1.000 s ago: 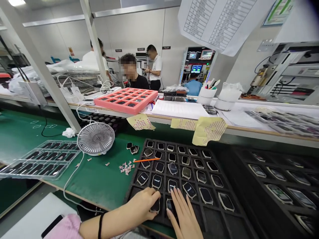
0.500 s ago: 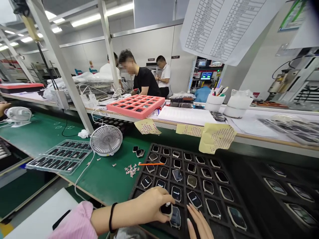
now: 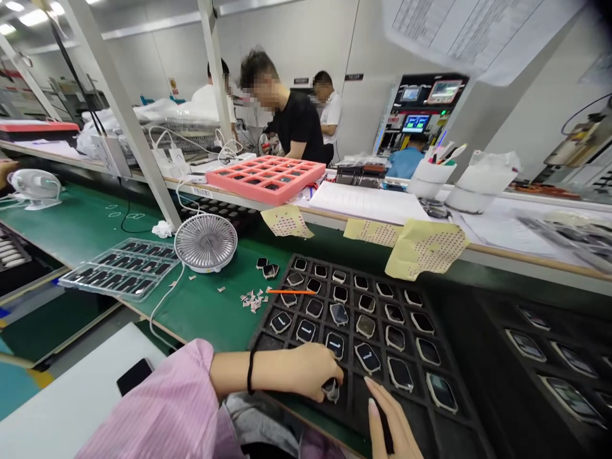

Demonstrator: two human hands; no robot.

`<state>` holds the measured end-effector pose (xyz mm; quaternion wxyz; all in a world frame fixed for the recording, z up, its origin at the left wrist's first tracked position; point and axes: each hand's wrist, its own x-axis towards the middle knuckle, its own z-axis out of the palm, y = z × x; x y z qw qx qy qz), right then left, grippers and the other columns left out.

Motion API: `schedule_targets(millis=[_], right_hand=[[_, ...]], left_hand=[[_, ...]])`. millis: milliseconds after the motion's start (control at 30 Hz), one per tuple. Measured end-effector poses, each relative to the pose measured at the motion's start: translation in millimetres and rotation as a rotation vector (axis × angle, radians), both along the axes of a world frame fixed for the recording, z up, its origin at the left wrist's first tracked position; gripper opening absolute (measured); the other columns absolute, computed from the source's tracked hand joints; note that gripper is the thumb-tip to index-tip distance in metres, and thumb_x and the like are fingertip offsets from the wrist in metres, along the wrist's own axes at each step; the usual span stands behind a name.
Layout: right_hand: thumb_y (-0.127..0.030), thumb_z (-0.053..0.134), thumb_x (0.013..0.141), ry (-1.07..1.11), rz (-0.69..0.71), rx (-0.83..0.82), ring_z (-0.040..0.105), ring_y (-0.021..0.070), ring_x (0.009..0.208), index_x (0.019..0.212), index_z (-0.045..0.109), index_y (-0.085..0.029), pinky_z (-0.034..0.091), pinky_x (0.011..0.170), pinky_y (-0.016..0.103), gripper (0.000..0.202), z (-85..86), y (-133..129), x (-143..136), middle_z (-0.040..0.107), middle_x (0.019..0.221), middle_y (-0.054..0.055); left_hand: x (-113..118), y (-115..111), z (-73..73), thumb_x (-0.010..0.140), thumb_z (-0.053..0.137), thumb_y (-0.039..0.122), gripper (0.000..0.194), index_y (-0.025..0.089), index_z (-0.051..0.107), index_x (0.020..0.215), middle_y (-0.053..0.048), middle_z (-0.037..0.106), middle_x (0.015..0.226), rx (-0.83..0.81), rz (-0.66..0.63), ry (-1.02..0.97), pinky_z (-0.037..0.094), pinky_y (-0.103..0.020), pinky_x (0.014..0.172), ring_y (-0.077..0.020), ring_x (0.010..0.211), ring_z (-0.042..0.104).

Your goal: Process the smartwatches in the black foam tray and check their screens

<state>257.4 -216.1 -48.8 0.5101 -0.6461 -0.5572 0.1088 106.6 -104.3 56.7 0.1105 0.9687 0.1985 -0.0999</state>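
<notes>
My left hand (image 3: 313, 371), palm down over the front of the black foam tray (image 3: 347, 382), has its thumb and fingers closed on a watch case (image 3: 331, 390) at a front compartment. My right hand (image 3: 392, 417) rests at the tray's front edge, fingers stretched and apart, with a dark gap between them. Rows of square watch cases fill compartments farther back; several, such as a lit watch (image 3: 367, 357), show white text. An orange stick (image 3: 291, 292) lies across the tray's left edge.
Left of the tray are small paper scraps (image 3: 253, 299), two loose watches (image 3: 270, 271), a white fan (image 3: 206, 243) and a clear tray of dark parts (image 3: 122, 268). A second dark tray (image 3: 507, 395) stands right. A pink foam tray (image 3: 268, 178) sits on the shelf, with people beyond.
The view has shifted. My left hand has drawn in over the front compartment, with the watch case lower in its fingers. My right hand's fingers still reach to the tray's front edge.
</notes>
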Motion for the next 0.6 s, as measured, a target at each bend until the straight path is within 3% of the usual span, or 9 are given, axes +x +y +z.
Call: schedule_targets(millis=[100, 267, 433, 600], right_hand=[[-0.042, 0.041, 0.095, 0.033, 0.022, -0.074, 0.059, 0.0298, 0.111, 0.109, 0.065, -0.022, 0.048, 0.092, 0.043, 0.035, 11.8, -2, -6, 0.068, 0.113, 0.009], [-0.043, 0.046, 0.092, 0.031, 0.115, -0.098, 0.063, 0.0292, 0.105, 0.106, 0.067, -0.020, 0.051, 0.087, 0.040, 0.034, 11.9, 8, -2, 0.068, 0.110, 0.011], [-0.046, 0.055, 0.087, 0.264, 0.195, -0.248, 0.066, 0.0277, 0.096, 0.122, 0.059, -0.019, 0.056, 0.077, 0.036, 0.044, 13.2, 29, -1, 0.068, 0.112, 0.012], [-0.050, 0.054, 0.085, 0.423, 0.358, -0.311, 0.050, 0.0279, 0.125, 0.130, 0.052, -0.020, 0.046, 0.099, 0.039, 0.054, 21.5, 49, -39, 0.057, 0.132, 0.011]], left_hand=[[4, -4, -8.1, 0.074, 0.070, 0.022, 0.024, 0.012, 0.066, 0.096, -0.012, 0.069, 0.087, 0.036, 0.048, 0.001, 0.052, -0.032, 0.067, -0.0264, 0.082, 0.066], [-3, -7, -24.0, 0.078, 0.068, 0.029, 0.034, 0.013, 0.063, 0.107, -0.012, 0.067, 0.092, -0.017, 0.087, -0.122, 0.051, -0.032, 0.074, -0.0257, 0.087, 0.065], [-22, -9, -21.7, 0.078, 0.070, 0.032, 0.058, 0.016, 0.046, 0.128, -0.010, 0.064, 0.109, -0.129, 0.242, -0.398, 0.048, -0.030, 0.087, -0.0226, 0.097, 0.062], [-35, -15, -12.6, 0.086, 0.054, 0.016, 0.053, 0.019, 0.033, 0.134, -0.012, 0.058, 0.119, -0.135, 0.314, -0.460, 0.046, -0.034, 0.092, -0.0238, 0.110, 0.055]])
